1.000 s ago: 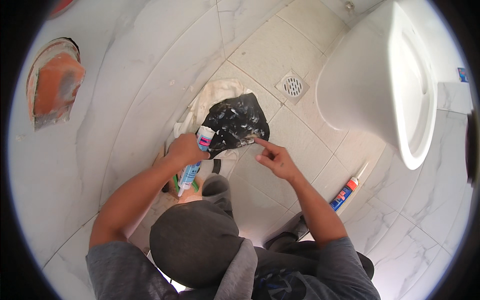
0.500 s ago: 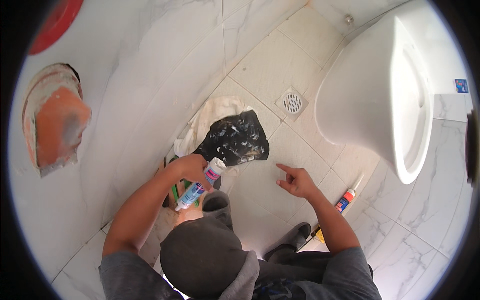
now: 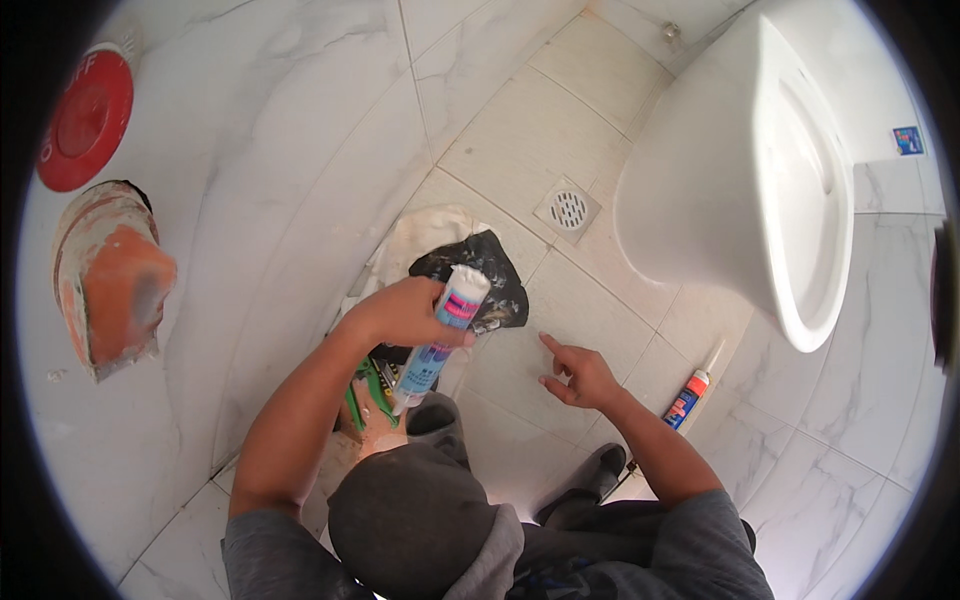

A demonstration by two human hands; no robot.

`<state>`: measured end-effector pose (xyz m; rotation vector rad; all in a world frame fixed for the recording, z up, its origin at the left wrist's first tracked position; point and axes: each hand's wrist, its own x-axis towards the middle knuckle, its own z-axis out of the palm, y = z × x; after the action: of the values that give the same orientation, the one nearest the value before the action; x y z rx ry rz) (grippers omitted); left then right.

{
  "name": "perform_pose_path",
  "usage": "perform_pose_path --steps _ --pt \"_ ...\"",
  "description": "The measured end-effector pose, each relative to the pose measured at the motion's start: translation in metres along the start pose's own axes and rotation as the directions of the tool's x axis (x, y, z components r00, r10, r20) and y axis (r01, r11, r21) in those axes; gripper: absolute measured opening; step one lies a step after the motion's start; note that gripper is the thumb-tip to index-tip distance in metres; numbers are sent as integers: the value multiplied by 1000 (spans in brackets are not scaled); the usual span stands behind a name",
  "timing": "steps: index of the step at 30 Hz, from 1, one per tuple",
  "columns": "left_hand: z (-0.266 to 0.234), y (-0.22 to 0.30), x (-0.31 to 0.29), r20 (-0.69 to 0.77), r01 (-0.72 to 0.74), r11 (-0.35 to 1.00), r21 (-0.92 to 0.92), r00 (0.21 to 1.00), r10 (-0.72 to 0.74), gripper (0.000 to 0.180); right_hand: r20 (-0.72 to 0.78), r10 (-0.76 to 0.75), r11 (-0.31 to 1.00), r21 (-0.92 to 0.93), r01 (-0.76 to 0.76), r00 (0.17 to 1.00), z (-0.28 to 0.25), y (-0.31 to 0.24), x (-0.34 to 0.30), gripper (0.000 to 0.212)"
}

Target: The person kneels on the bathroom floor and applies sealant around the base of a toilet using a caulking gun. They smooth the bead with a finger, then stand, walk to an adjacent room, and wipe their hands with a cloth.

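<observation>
My left hand (image 3: 408, 318) is closed around a white and blue sealant cartridge (image 3: 428, 362) with a pink band. The cartridge is tilted, its white end up and its narrow tip down toward the floor. Behind it lies a black sheet (image 3: 508, 290) with white smears, on a pale crumpled cloth (image 3: 432, 228). Under the cartridge's lower end is a green-handled tool (image 3: 378, 395), partly hidden. My right hand (image 3: 583, 376) hovers over the floor tiles with nothing in it, index finger and thumb stretched out, the other fingers curled.
A second sealant cartridge (image 3: 687, 398), orange and blue with a long nozzle, lies at the right. A large white ceramic fixture (image 3: 690, 190) stands beyond it, near a floor drain (image 3: 569, 210). On the left wall are an orange pipe stub (image 3: 130, 290) and a red disc (image 3: 90, 120).
My left hand has lifted the cartridge up and to the right, so it now overlaps the black sheet. My right hand keeps its pose. The view has shifted slightly.
</observation>
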<state>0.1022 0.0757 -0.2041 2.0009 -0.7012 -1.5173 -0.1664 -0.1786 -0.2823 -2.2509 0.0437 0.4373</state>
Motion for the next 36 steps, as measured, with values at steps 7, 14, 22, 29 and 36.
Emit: perform_pose_path --steps 7,14,22,29,36 --pt "20 33 12 -321 -143 962 -232 945 63 47 0 96 995 26 -96 995 -19 2 -14 74" --pt "37 43 14 -474 -176 971 -162 877 80 47 412 279 882 -467 -62 867 -118 54 -123 66" --pt "20 113 -6 -421 -69 992 108 901 108 36 -284 578 601 -486 -635 765 -236 141 -223 36" --pt "9 193 -20 -443 5 933 360 881 166 33 -663 720 601 448 -661 205 -177 164 -227 81" --pt "10 199 -19 -514 44 946 322 847 135 31 -587 804 489 563 -667 95 -82 167 -244 107"
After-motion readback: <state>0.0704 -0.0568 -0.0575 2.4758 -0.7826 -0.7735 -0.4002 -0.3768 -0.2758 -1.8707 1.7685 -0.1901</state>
